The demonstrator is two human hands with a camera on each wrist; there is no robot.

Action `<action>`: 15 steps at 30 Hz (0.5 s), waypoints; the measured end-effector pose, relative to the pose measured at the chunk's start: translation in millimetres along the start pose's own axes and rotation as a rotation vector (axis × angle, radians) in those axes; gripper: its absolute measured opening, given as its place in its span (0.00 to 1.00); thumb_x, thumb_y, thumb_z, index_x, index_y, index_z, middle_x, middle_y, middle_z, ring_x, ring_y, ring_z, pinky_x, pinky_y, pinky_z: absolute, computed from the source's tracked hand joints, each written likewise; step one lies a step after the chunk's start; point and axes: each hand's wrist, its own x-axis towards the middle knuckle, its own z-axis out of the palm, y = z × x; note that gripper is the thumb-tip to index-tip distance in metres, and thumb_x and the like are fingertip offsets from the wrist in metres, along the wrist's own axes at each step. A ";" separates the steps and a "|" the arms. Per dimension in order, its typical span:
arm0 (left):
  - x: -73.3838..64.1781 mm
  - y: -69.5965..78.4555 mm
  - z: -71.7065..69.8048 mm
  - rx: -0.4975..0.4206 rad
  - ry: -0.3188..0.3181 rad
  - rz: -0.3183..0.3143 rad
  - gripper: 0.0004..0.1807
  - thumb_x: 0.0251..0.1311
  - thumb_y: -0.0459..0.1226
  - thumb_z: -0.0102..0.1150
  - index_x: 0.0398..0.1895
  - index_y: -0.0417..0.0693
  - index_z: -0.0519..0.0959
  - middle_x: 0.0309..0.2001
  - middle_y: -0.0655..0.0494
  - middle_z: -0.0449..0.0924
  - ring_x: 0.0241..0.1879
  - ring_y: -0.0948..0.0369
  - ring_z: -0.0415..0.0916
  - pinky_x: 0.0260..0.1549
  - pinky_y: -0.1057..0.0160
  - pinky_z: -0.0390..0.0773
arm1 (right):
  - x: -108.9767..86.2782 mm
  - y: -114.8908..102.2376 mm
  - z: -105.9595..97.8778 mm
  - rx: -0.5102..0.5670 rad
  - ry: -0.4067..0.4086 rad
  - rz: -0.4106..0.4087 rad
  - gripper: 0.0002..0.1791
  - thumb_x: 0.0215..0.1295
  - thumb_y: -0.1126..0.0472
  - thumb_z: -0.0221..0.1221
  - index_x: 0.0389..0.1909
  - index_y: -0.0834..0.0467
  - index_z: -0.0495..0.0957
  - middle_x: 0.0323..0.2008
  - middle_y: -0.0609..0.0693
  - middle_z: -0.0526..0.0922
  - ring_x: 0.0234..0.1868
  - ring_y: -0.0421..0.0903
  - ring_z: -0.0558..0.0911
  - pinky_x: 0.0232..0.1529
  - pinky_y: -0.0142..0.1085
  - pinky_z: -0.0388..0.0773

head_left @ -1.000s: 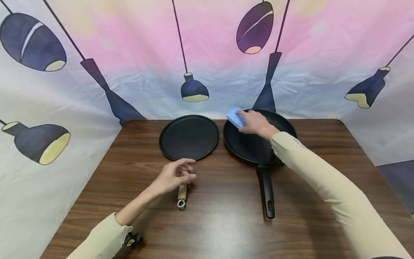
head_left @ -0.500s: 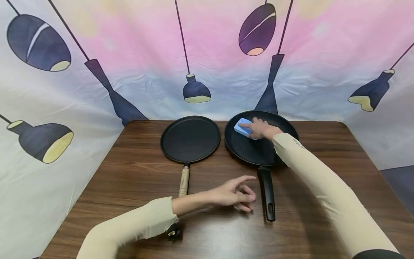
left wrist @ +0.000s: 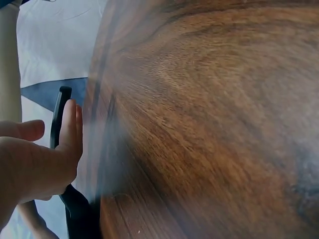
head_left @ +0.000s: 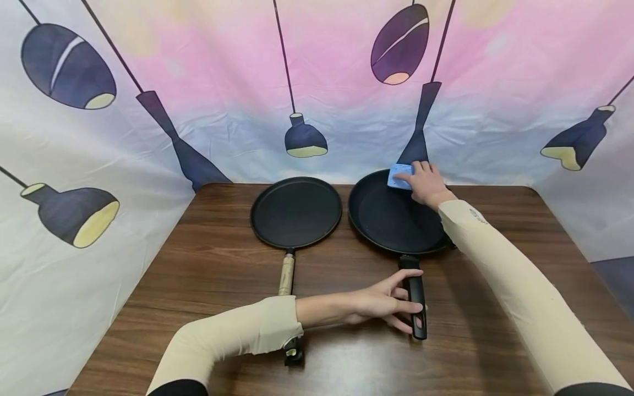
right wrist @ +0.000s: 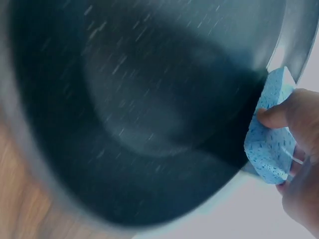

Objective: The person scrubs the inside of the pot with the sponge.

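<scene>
My right hand grips a light blue sponge at the far rim of the deep black frying pan. In the right wrist view, the thumb lies on the face of the sponge, and fingers show behind it. My left hand is around the pan's black handle, thumb above and other fingers beneath. The left wrist view shows those fingers straight along one side of the handle, with a small gap between it and the thumb.
A flat black crepe pan with a wooden handle sits to the left of the frying pan. Both pans are on a brown wooden table. A cloth backdrop printed with lamps hangs behind the table.
My left hand has moved right, from over the crepe pan's handle to the frying pan's handle. The right hand has swept the sponge from the pan's left side to its far rim.
</scene>
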 end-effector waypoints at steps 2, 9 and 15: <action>0.6 -0.2 0.6 -0.004 0.002 -0.014 0.39 0.74 0.30 0.54 0.80 0.69 0.52 0.55 0.46 0.81 0.53 0.42 0.85 0.48 0.49 0.89 | -4.5 6.8 -1.3 0.021 -0.008 0.029 0.34 0.72 0.67 0.58 0.76 0.48 0.65 0.66 0.75 0.62 0.68 0.73 0.62 0.68 0.68 0.62; 1.3 -0.2 1.5 -0.041 -0.013 -0.045 0.44 0.72 0.26 0.54 0.79 0.74 0.50 0.57 0.43 0.81 0.55 0.41 0.83 0.50 0.44 0.87 | -25.3 30.5 -14.1 0.089 -0.091 0.086 0.32 0.70 0.68 0.56 0.75 0.52 0.66 0.67 0.77 0.62 0.69 0.75 0.61 0.64 0.71 0.66; 3.6 -0.2 2.0 -0.038 -0.029 -0.067 0.43 0.74 0.28 0.53 0.79 0.76 0.48 0.58 0.43 0.82 0.55 0.40 0.83 0.51 0.43 0.86 | -54.1 59.0 -24.3 0.135 -0.146 0.023 0.31 0.65 0.74 0.59 0.70 0.59 0.70 0.57 0.76 0.71 0.56 0.72 0.72 0.53 0.65 0.76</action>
